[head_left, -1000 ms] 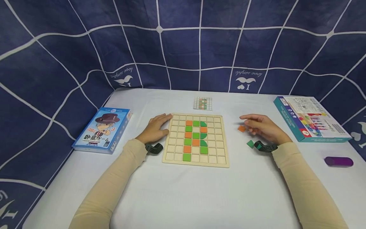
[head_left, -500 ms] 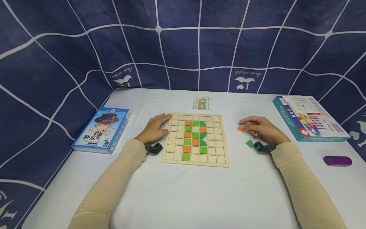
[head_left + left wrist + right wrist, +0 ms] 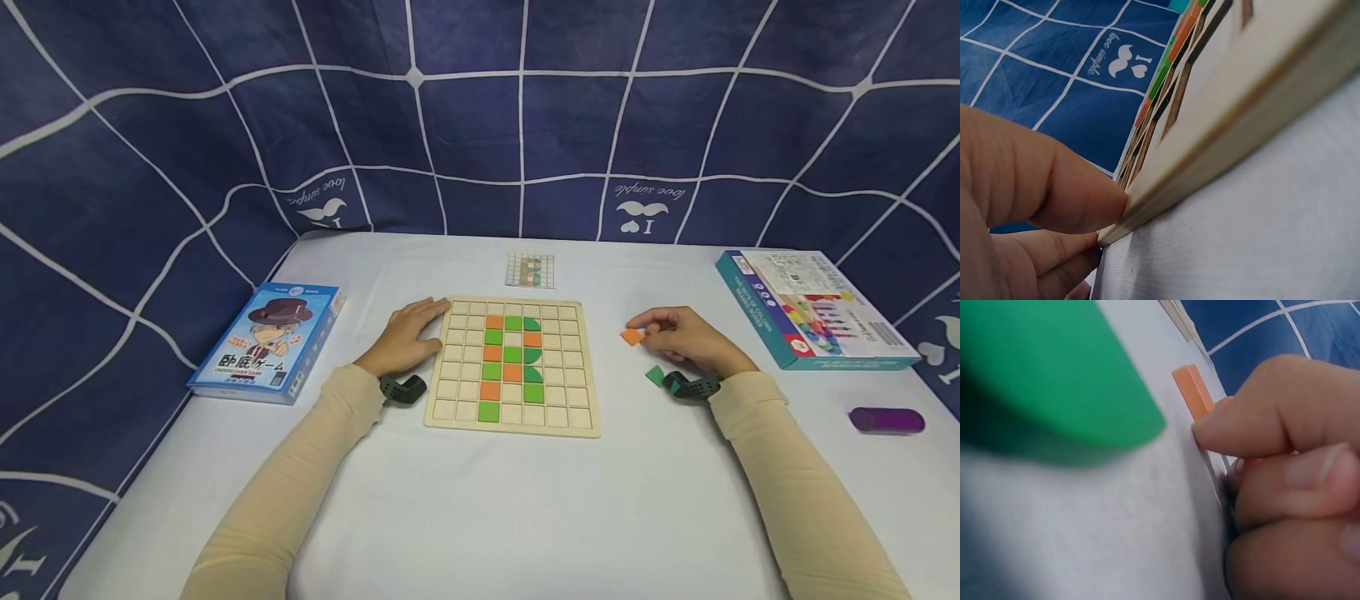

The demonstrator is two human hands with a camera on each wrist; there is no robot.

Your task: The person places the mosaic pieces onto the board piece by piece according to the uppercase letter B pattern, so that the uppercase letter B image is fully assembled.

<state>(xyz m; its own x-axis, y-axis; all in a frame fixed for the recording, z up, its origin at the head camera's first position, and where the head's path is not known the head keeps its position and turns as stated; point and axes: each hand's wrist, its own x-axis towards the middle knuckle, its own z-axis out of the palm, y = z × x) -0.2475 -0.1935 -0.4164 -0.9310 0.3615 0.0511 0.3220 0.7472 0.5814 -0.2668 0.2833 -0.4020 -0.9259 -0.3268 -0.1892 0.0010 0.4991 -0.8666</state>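
My right hand (image 3: 690, 340) pinches an orange square tile (image 3: 632, 337) between thumb and fingers, right of the board. In the right wrist view the orange tile (image 3: 1192, 390) is tilted at the fingertips. A green quarter-round piece (image 3: 656, 376) lies near that wrist; in the right wrist view the green piece (image 3: 1066, 375) looms large and blurred. My left hand (image 3: 405, 337) rests at the left edge of the wooden grid board (image 3: 513, 432). In the left wrist view the thumb (image 3: 1082, 190) touches the board's edge (image 3: 1222, 147). Green and orange pieces fill some middle cells.
Behind the board lies a small pattern card (image 3: 531, 271). A blue game box (image 3: 266, 342) stands left, and a teal-sided box (image 3: 821, 312) is at the right. A purple rounded object (image 3: 887, 421) lies near the right side. A dark blue patterned cloth (image 3: 480, 125) hangs behind the table.
The right fingers have closed on the orange tile, which lay on the table, and tilted it up slightly. The left hand and the board stay in place.
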